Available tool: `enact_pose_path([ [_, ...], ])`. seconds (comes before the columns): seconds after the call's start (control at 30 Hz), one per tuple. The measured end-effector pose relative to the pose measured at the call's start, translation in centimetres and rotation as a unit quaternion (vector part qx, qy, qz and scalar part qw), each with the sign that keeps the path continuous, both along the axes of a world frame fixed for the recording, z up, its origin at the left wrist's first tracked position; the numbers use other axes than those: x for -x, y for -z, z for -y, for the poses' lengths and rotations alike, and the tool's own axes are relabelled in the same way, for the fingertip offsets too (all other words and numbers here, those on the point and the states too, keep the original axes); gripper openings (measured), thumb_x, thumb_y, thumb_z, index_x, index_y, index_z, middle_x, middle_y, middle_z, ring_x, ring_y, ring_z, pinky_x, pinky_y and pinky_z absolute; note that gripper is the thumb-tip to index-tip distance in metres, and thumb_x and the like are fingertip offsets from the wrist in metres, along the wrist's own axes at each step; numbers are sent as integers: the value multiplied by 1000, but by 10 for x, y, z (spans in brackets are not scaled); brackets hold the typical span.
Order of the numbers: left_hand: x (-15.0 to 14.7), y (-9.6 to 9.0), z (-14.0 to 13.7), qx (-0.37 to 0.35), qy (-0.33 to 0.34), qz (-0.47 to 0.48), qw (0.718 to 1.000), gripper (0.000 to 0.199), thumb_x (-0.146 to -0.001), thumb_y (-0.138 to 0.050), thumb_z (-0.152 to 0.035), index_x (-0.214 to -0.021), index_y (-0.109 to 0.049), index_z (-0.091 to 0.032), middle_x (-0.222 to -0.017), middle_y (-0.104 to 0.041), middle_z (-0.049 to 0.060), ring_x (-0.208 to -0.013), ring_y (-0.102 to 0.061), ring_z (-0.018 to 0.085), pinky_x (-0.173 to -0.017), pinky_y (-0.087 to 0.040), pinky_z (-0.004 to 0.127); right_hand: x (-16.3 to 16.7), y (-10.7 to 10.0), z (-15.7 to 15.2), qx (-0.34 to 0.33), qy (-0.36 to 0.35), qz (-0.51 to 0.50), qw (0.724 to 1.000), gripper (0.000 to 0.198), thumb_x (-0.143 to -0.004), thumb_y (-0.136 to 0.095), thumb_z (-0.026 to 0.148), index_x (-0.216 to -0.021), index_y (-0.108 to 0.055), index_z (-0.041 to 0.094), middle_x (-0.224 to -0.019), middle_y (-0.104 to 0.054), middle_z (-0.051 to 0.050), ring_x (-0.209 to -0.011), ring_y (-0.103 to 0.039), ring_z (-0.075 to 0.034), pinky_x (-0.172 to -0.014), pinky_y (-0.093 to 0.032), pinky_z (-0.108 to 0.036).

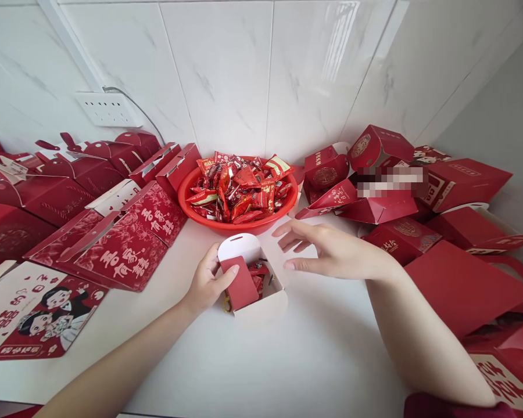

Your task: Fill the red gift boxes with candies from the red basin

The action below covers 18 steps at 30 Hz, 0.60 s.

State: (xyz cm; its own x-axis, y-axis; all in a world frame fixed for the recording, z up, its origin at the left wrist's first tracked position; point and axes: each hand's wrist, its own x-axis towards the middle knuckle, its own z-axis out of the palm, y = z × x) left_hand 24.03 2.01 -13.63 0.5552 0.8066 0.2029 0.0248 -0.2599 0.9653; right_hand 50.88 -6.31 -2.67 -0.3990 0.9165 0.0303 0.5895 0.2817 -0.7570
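On the white table in front of me stands a small red and white candy box [240, 284], its flaps unfolded. My left hand [211, 278] grips its left side, with the thumb pressed on a red flap. Red-wrapped candies [258, 273] show inside, partly hidden under that flap. A bit of yellow cord [227, 303] pokes out at the lower left. To the right of the box, apart from it, my right hand [318, 247] hovers with fingers spread and nothing in them. Just behind is a red plastic basin [187, 210] heaped with wrapped candies [244, 188].
Flat-sided red gift boxes [126, 244] and handled red boxes [70, 186] line the left. A heap of red boxes [383, 145] and bags [466, 284] crowds the right. A tiled wall [226, 69] with a power socket [108, 109] and cable closes the back.
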Motion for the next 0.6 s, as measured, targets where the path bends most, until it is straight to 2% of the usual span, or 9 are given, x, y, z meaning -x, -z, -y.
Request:
enact_pose_path([
  [0.1, -1, 0, 1, 9, 25, 10, 1000, 48, -90, -61, -34, -133, -47, -18, -129, -60, 11, -117, -58, 25, -101, -47, 37, 7, -2, 3, 56, -111, -24, 992, 65, -80, -73, 42, -138, -48, 24, -133, -60, -7, -114, -61, -21, -98, -47, -33],
  [0.2, -2, 2, 2, 1, 21, 4, 1000, 44, -92, -59, -36, -131, -48, -19, -129, -60, 11, -113, -60, 23, -97, -49, 35, 20, 9, 1, 102, -160, 8, 982, 79, -71, -80, 39, -141, -47, 23, -136, -59, -8, -116, -59, -24, -98, -46, -33],
  [0.27, 0, 1, 2, -25, 14, -10, 1000, 41, -93, -56, -36, -129, -49, -18, -128, -60, 12, -111, -60, 23, -95, -50, 34, 31, 19, -3, 108, -163, 13, 981, 72, -73, -79, 35, -138, -50, 22, -125, -65, -8, -108, -62, -23, -90, -49, -31],
  [0.33, 3, 0, 2, -68, 8, -27, 997, 37, -94, -55, -34, -127, -50, -18, -126, -61, 12, -111, -61, 23, -96, -49, 35, 41, 26, -8, 101, -155, -1, 983, 53, -81, -71, 30, -131, -54, 22, -109, -69, -5, -94, -66, -19, -80, -50, -28],
  [0.4, 7, -2, 0, -115, 4, -41, 992, 31, -94, -55, -30, -123, -54, -18, -126, -61, 12, -115, -60, 23, -101, -47, 37, 47, 32, -12, 61, -128, -15, 990, 36, -85, -66, 28, -119, -58, 22, -101, -68, -3, -86, -65, -16, -75, -50, -27],
  [0.47, 10, -4, -3, -144, 5, -54, 988, 27, -95, -53, -27, -120, -58, -17, -128, -61, 13, -118, -59, 24, -104, -46, 39, 49, 36, -15, -6, -66, -18, 998, 28, -84, -68, 30, -108, -58, 20, -103, -65, -3, -87, -62, -16, -77, -49, -28],
  [0.53, 13, -6, -7, -154, 12, -69, 986, 25, -97, -50, -26, -117, -61, -16, -129, -62, 13, -120, -59, 24, -104, -46, 39, 48, 40, -18, -56, 31, 5, 998, 33, -80, -71, 34, -105, -55, 19, -108, -62, -6, -89, -60, -18, -79, -50, -32],
  [0.6, 16, -10, -10, -180, 25, -87, 980, 26, -98, -45, -25, -114, -63, -16, -128, -63, 14, -120, -59, 24, -104, -46, 40, 47, 43, -20, -62, 111, 38, 991, 46, -78, -74, 38, -113, -52, 19, -116, -59, -9, -95, -60, -22, -81, -52, -38],
])
